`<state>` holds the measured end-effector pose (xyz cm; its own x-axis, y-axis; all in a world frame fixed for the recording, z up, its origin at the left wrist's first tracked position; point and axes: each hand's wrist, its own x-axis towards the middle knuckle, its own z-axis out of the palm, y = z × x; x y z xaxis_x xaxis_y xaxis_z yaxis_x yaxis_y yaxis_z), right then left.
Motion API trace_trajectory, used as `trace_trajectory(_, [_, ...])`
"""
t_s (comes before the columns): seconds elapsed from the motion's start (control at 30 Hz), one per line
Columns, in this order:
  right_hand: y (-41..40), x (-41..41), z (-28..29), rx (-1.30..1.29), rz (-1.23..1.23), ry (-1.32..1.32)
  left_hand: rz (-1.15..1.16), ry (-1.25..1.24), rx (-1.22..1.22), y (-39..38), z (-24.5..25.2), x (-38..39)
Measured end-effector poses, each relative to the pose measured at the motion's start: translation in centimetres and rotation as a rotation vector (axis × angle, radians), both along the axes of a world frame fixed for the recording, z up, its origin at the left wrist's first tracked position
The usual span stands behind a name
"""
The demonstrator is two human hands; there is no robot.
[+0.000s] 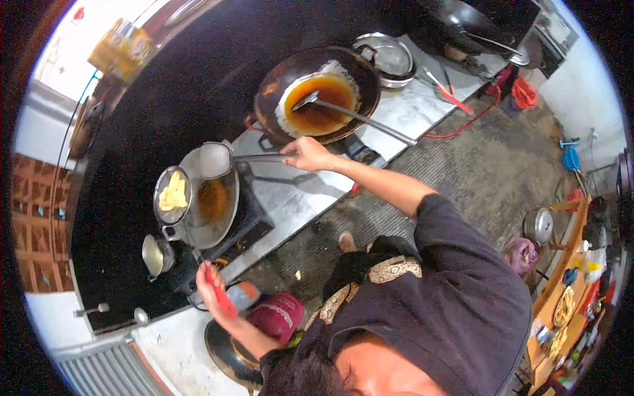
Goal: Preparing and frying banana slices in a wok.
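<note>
My right hand (pixel 307 154) grips the long metal handle of a ladle (pixel 216 161), whose round bowl hangs over the upper rim of a pale metal wok (pixel 230 218). Brown liquid, probably oil, lies in the wok's bottom. My left hand (pixel 213 286) is closed around the red handle of a round strainer (pixel 171 214). Pale yellow strips of food (pixel 173 193) lie in the strainer, which is held at the wok's left edge. Beyond my right hand sits a larger dark wok (pixel 267 91) with brown liquid and a metal spatula (pixel 366 118) resting in it.
A small metal pot (pixel 158 255) stands left of the strainer. Stacked metal bowls (pixel 391 57) and red-handled tongs (pixel 453 96) lie on the counter (pixel 312 190). A red hose (pixel 488 115) runs along its edge. Behind my right side is a wooden table (pixel 545 321) with food on it.
</note>
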<state>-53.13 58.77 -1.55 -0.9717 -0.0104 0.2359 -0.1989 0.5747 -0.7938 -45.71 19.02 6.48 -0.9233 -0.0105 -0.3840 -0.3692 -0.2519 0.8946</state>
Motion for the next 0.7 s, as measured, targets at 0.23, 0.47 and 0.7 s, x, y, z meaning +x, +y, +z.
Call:
trace_trajectory(0.23, [15.7, 13.4, 6.5, -0.387, -0.181, -0.405, -0.181, 0.052, -0.058, 9.3, 5.1, -0.3])
trace_trajectory(0.47, [33.2, 21.7, 9.8, -0.844, -0.236, -0.314, -0.508, 0.05, 0.141, 28.7, 6.4, -1.7])
trace_trajectory(0.7, [50.2, 22.9, 7.8, -0.654, -0.478, -0.254, -0.586, 0.0, 0.138, 53.6, 2.8, -1.8])
